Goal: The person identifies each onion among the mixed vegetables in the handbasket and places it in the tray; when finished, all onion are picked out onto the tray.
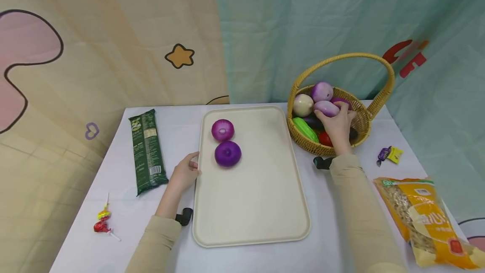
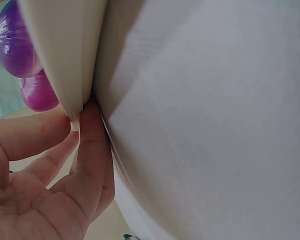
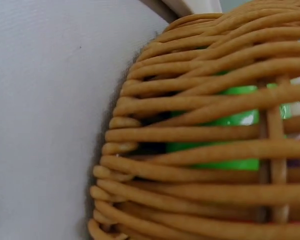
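onion [image 1: 326, 108] lies sideways under right hand [image 1: 337, 125].

Two purple onions [image 1: 222, 130] [image 1: 227, 153] lie on the one cream tray [image 1: 257, 205]. One wicker basket [image 1: 363, 121] holds three pale purple-and-white onions [image 1: 303, 105] [image 1: 321, 91] [image 1: 326, 108], one green vegetable [image 1: 305, 129] and one red one [image 1: 324, 138]; darker items beneath cannot be counted. On the surface [image 1: 125, 218] lie one green packet [image 1: 147, 151], one yellow bag [image 1: 432, 220], two lollipops [image 1: 102, 220] together at the left, and two wrapped sweets [image 1: 390, 154] at the right.
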A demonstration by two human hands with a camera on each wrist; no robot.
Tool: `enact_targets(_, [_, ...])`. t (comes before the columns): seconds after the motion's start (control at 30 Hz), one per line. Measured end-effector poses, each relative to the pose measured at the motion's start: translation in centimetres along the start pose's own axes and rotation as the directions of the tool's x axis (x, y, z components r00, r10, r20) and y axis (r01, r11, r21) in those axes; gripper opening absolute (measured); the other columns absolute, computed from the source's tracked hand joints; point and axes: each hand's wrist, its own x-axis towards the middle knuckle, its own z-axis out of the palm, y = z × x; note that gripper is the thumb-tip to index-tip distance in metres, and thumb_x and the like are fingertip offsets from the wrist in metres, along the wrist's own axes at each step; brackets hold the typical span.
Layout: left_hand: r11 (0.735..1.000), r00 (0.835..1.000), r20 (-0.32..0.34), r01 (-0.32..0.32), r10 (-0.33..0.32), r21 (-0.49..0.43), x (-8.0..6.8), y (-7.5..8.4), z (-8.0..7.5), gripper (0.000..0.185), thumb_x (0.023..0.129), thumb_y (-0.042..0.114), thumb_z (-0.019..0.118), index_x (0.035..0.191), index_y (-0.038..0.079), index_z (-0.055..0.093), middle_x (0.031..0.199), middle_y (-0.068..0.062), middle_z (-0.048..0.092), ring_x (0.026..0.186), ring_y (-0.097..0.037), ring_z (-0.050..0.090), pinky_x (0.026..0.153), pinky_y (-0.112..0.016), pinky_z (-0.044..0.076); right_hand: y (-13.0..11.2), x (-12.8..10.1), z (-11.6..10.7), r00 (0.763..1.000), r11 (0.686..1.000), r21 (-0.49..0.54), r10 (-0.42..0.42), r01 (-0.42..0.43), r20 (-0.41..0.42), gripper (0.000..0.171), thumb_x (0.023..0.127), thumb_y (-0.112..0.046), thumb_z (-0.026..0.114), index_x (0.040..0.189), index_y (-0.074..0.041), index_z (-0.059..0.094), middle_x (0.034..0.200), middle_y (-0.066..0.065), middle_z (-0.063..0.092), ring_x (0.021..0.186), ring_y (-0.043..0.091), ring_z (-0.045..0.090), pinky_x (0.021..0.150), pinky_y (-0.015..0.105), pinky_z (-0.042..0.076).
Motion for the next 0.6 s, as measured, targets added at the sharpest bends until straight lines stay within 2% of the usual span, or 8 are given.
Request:
enact_targets(0.17, [1.0,1.0,0.0,0.004,-0.004,0.001,0.0,0.0,0.1,0.063,0.088,-0.002,0.059,0.149,0.004,0.04,0.106,-0.017,0.061,0.091,-0.024,0.058,0.072,-0.027,0.048,-0.6,-1.2,-0.8,1.0,0.999,0.038,-0.011,0.011,-0.007,0.082,0.082,-0.055,0.071,0.14,-0.01,0.033,0.143,0.02,0.026,0.134,0.033,0.029,0.114,0.05,0.03])
enact_targets(0.33, [1.0,1.0,0.002,-0.001,0.001,0.006,-0.1,0.0,0.1,0.064,0.088,-0.002,0.059,0.148,0.003,0.04,0.105,-0.017,0.061,0.09,-0.023,0.058,0.071,-0.028,0.049,-2.2,-4.2,-1.7,0.992,0.989,0.078,-0.125,0.124,0.009,0.08,0.081,-0.048,0.076,0.137,-0.007,0.036,0.139,0.017,0.036,0.131,0.03,0.034,0.113,0.05,0.03])
enact_targets(0.47, [1.0,1.0,-0.006,-0.011,0.011,0.003,-0.2,0.1,0.0,0.063,0.087,-0.003,0.059,0.148,0.002,0.041,0.104,-0.018,0.06,0.09,-0.024,0.057,0.071,-0.029,0.05,-3.8,-6.8,-1.2,0.971,0.965,0.126,-0.236,0.229,0.044,0.074,0.08,-0.037,0.079,0.133,-0.004,0.04,0.134,0.018,0.041,0.124,0.029,0.04,0.108,0.05,0.035])
enact_targets(0.6, [1.0,1.0,-0.013,-0.014,0.014,-0.001,-0.2,0.2,0.0,0.063,0.087,-0.004,0.059,0.147,0.002,0.041,0.104,-0.018,0.061,0.09,-0.024,0.058,0.07,-0.028,0.049,-5.0,-8.7,0.8,0.94,0.937,0.18,-0.322,0.3,0.11,0.069,0.08,-0.028,0.081,0.131,-0.002,0.044,0.131,0.019,0.045,0.116,0.029,0.046,0.1,0.046,0.042])
